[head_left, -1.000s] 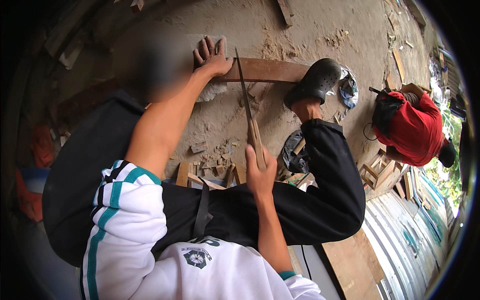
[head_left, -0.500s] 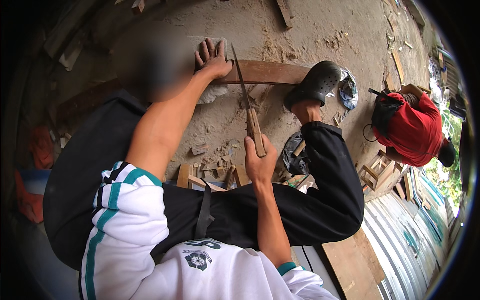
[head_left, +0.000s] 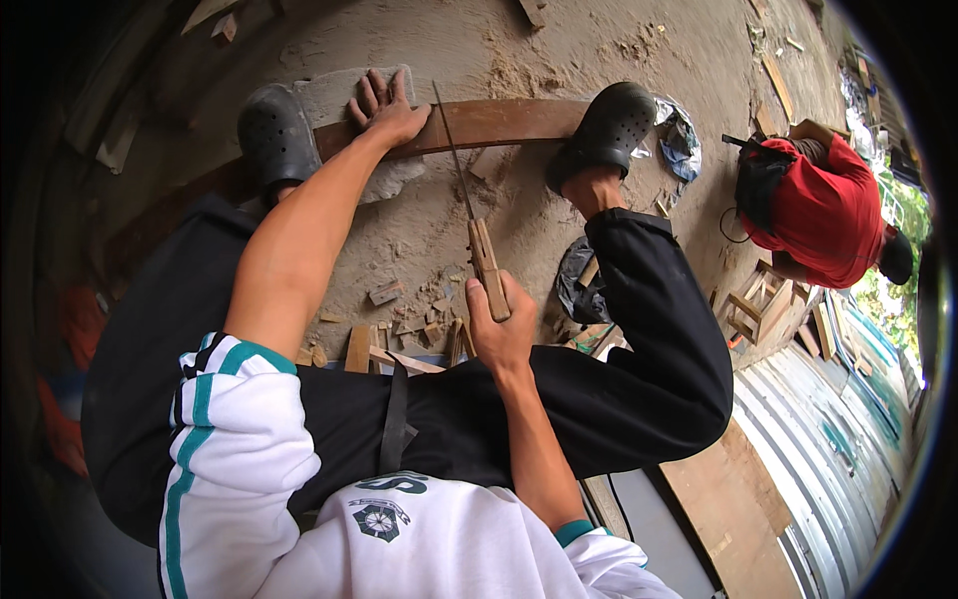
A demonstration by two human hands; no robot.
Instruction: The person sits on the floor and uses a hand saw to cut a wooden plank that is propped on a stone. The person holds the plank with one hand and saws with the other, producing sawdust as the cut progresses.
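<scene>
A long reddish-brown board (head_left: 509,122) lies across a pale stone block (head_left: 324,98) near the ground. My left hand (head_left: 391,112) presses flat on the board above the block, fingers spread. Just right of it, a handsaw (head_left: 457,165) with a thin dark blade and wooden handle crosses the board, its tip past the far edge. Around that handle my right hand (head_left: 502,324) is closed. My black clogs, the left (head_left: 277,135) and the right (head_left: 614,120), are on or against the board on either side. Whether the blade has cut into the wood cannot be made out.
Wood offcuts (head_left: 389,344) lie between my legs. A black plastic bag (head_left: 579,285) and a crumpled plastic wrapper (head_left: 679,140) are near my right foot. To the right, a person in red (head_left: 823,215) crouches beside a small wooden frame (head_left: 753,304) and corrugated metal sheets (head_left: 838,479).
The saw has been drawn back toward me, so less blade reaches past the board. My left hand keeps its place on the board. The whole view has shifted, and my left clog now shows.
</scene>
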